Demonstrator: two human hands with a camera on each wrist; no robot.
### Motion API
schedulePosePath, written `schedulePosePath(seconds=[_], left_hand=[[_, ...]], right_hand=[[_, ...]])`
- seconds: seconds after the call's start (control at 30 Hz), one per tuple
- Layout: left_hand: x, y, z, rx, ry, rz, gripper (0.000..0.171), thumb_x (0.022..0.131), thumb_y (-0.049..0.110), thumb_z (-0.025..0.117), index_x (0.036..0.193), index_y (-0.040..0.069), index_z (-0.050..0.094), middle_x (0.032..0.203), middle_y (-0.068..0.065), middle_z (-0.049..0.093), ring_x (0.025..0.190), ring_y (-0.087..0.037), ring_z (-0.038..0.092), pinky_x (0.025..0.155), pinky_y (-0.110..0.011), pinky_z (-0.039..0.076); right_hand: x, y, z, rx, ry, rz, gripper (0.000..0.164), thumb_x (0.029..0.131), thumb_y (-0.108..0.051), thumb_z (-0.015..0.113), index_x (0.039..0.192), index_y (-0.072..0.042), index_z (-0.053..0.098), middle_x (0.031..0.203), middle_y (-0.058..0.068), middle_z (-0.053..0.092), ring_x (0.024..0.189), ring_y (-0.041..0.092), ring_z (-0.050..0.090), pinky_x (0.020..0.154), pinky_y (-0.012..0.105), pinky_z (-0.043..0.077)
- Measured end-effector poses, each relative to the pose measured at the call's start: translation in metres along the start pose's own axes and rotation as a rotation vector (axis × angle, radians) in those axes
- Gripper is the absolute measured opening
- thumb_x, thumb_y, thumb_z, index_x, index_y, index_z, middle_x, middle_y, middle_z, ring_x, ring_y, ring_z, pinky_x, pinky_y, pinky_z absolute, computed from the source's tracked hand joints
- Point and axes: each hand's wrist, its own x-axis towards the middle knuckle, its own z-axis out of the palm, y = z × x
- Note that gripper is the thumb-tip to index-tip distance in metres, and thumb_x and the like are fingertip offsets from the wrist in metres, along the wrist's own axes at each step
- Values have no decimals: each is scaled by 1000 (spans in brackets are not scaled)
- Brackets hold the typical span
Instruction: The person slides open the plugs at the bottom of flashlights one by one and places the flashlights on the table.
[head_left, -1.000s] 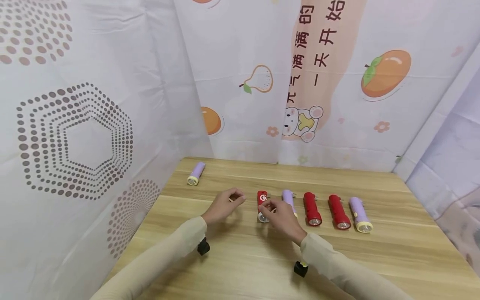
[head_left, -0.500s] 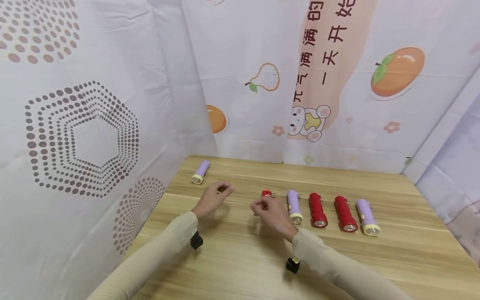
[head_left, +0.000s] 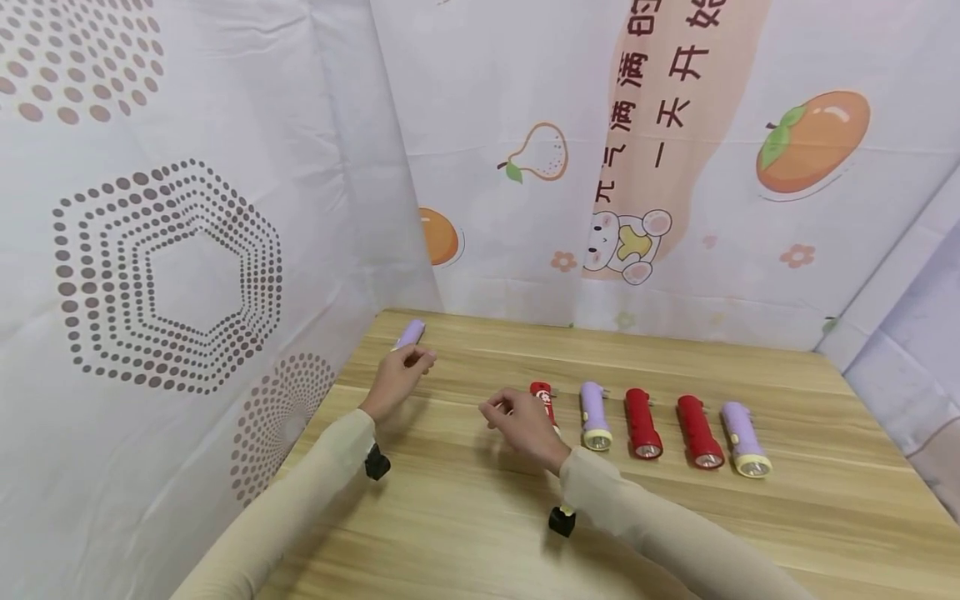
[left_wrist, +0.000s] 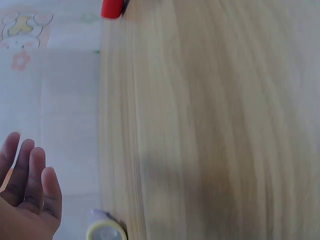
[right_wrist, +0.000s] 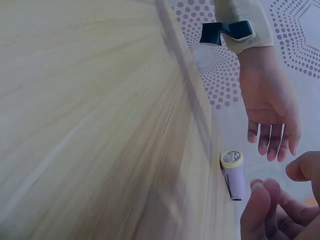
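Observation:
My left hand hovers by a purple flashlight at the table's back left and hides its lens end in the head view. The left wrist view has the loosely bent fingers holding nothing, apart from the pale yellow lens ring of that flashlight. My right hand hangs over the table in front of a red flashlight with a white emblem, partly covering it. In the right wrist view, a gap separates thumb and fingers, and nothing is between them.
Right of the emblem flashlight lie a purple flashlight, two plain red flashlights and another purple flashlight, in a row. Patterned curtains border the wooden table at the back and left.
Both hands have moved left. The left hand has come up to the far-left purple flashlight, while the right hand has drawn away from the emblem flashlight. The view has shifted slightly.

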Motion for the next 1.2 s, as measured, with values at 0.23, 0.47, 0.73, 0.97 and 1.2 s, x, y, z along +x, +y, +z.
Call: schedulePosePath(seconds=[0.23,0.47,0.73,0.97,1.2], left_hand=[[11,-10,-16,17,70,-57,38,105,36,61,111,-1,69,109,-21,67,98,-35,62,67,-25,47],[21,-23,-30,41,117,-89,38,106,34,59,112,-3,69,110,-24,67,93,-31,59,75,-32,47],[33,-38,-43,45,190,-112,36,106,33,57,115,0,69,110,-17,68,100,-30,61,79,-31,48],[39,-52,-52,60,207,-152,37,106,34,57,117,0,68,113,-18,68,100,-29,62,80,-31,49],[47,-57,-59,87,227,-183,34,106,32,57,117,1,68,111,-17,67,98,-28,61,81,-36,49]], right_hand=[[12,-1,12,65,-47,27,30,103,-34,65,106,-4,70,90,18,72,39,11,41,39,24,39],[23,-1,20,72,-83,62,30,103,-33,64,109,-5,69,93,18,72,40,13,42,39,23,39],[37,-8,29,51,-70,118,29,103,-37,63,110,-10,69,94,12,74,45,11,45,41,24,39],[50,-6,44,113,-78,123,29,103,-33,64,109,-5,69,93,16,73,45,10,48,44,23,42],[68,-6,64,150,-78,154,27,101,-31,66,107,-5,69,90,15,74,45,10,48,42,23,43]])
